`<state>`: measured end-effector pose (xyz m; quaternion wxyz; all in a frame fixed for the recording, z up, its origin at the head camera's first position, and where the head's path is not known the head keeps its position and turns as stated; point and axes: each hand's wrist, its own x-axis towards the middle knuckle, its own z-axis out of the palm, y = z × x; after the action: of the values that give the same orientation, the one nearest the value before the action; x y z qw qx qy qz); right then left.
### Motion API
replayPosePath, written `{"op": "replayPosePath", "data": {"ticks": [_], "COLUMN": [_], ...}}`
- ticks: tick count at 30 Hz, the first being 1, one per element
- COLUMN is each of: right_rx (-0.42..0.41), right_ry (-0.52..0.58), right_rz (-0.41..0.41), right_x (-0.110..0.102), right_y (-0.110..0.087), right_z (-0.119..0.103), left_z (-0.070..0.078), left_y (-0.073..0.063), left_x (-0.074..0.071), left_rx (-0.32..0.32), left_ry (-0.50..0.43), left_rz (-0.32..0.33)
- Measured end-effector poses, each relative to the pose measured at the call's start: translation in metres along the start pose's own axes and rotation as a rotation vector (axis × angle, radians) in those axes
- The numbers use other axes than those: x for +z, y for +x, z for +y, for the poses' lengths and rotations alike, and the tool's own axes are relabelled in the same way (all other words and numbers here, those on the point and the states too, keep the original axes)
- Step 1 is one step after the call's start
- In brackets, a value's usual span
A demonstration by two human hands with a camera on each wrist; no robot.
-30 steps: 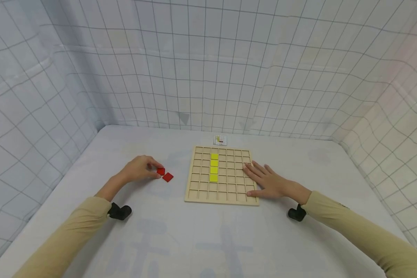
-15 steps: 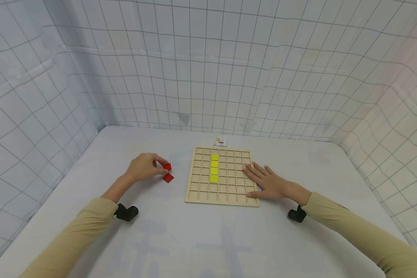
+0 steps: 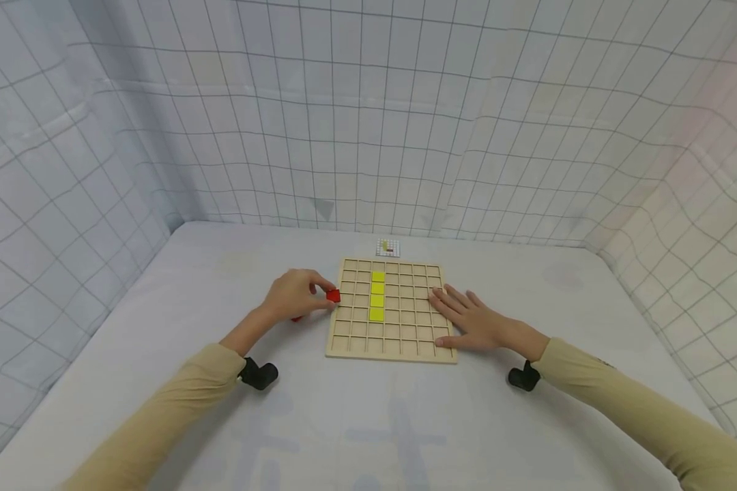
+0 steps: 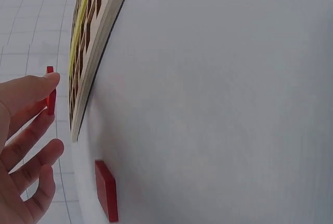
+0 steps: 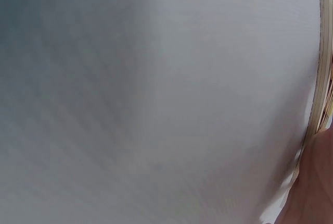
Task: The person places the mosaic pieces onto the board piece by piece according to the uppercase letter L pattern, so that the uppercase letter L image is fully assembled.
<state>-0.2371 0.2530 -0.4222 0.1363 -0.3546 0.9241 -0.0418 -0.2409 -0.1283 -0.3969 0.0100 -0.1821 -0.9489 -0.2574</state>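
Observation:
My left hand [image 3: 295, 294] pinches a red square tile [image 3: 334, 296] between thumb and fingertips, at the left edge of the wooden grid board [image 3: 392, 349]. In the left wrist view the held tile [image 4: 51, 99] is seen edge-on, raised off the table. A second red tile [image 4: 106, 190] lies on the white table below that hand; in the head view the hand mostly covers it. Several yellow tiles [image 3: 377, 301] fill a column of cells left of the board's middle. With fingers spread flat, my right hand [image 3: 475, 322] rests on the board's right edge.
A small card [image 3: 388, 247] printed with a grid and yellow and red marks lies just beyond the board's far edge. White cloth walls [image 3: 368, 123] with a dark grid pattern enclose the table at the back and sides.
My left hand has picked up a red tile and carried it rightward to the board's left edge. The other red tile stays on the table. My right hand has not moved.

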Motion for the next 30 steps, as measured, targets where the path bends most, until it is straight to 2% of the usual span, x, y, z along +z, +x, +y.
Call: {"op": "replayPosePath", "data": {"ticks": [4, 12, 21, 26, 30], "right_rx": [0.002, 0.006, 0.023, 0.017, 0.018], "right_ry": [0.003, 0.002, -0.015, -0.016, -0.023], "right_rz": [-0.006, -0.015, -0.006, -0.005, -0.006], "right_x": [0.0, 0.001, 0.0, -0.001, -0.001], "right_y": [0.0, 0.001, 0.002, 0.001, 0.002], "right_z": [0.001, 0.001, 0.0, 0.0, 0.0], "left_z": [0.012, 0.037, 0.058, 0.063, 0.066], "left_y": [0.009, 0.022, 0.03, 0.034, 0.036], "left_x": [0.013, 0.033, 0.041, 0.046, 0.049], "left_rx": [0.051, 0.126, 0.159, 0.184, 0.233], "left_ry": [-0.025, -0.053, -0.049, -0.025, 0.005], "left_rz": [-0.008, -0.065, -0.103, -0.141, -0.143]}}
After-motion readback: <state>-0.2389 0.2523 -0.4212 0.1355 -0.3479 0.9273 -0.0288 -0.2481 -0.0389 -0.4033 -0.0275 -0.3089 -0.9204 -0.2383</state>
